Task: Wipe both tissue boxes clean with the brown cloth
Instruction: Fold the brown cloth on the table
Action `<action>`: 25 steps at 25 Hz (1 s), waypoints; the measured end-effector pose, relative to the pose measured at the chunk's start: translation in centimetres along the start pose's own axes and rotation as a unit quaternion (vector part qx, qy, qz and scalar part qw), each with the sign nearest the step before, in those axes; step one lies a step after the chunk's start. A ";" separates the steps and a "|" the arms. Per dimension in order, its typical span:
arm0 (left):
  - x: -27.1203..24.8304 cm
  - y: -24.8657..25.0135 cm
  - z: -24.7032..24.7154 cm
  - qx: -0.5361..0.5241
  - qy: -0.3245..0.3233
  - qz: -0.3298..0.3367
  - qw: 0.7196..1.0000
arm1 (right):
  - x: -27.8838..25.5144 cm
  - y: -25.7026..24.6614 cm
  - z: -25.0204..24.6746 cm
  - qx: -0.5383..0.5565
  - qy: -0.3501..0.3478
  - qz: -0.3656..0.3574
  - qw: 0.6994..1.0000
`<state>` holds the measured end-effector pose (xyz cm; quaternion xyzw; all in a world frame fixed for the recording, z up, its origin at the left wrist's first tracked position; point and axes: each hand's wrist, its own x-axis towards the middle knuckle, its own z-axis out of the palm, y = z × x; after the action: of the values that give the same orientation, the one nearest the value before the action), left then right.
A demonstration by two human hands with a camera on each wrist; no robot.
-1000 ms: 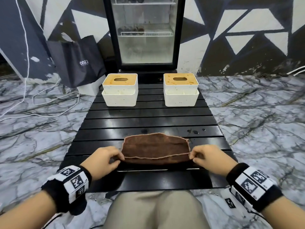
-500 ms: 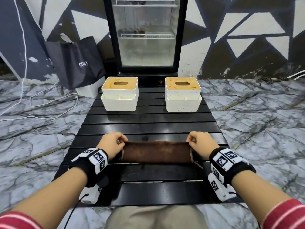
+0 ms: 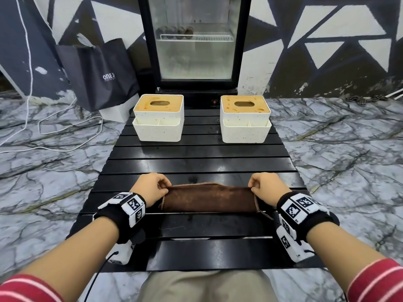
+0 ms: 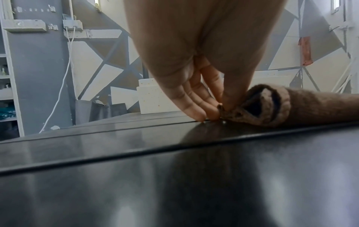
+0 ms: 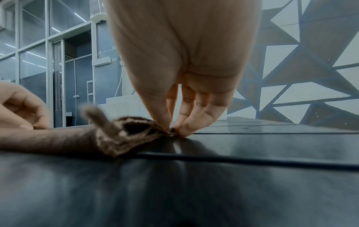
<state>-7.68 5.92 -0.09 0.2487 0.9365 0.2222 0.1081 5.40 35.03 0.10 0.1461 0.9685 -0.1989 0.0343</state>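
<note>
both hands (image 3: 150,188) (image 3: 267,187) pinch the brown cloth's (image 3: 209,198) ends.

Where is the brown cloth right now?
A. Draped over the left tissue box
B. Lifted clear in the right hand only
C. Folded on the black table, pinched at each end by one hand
C: the brown cloth lies folded on the black slatted table, the left hand and right hand each pinching an end.
</note>
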 end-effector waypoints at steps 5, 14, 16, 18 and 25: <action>-0.7 0.3 -0.3 -0.005 0.040 0.011 0.999 | -0.9 0.0 -0.2 0.018 0.027 -0.002 0.999; -4.1 -0.2 -0.6 0.035 0.003 0.081 0.996 | -5.4 -1.0 -0.5 0.039 -0.036 0.002 0.999; -4.4 -0.4 -0.4 0.041 -0.018 0.070 0.997 | -5.7 -0.9 0.1 0.010 -0.047 0.001 0.999; -4.5 -0.4 -0.2 0.045 -0.027 0.062 0.997 | -5.7 -0.8 0.7 0.010 -0.032 0.003 0.999; -4.7 -0.5 0.1 0.036 -0.023 0.044 0.998 | -4.6 -2.6 0.8 0.045 0.041 0.018 0.998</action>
<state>-3.88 3.17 -0.04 0.2980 0.9295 0.1874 0.1104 9.07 31.18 0.88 0.1724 0.9565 -0.2352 -0.0081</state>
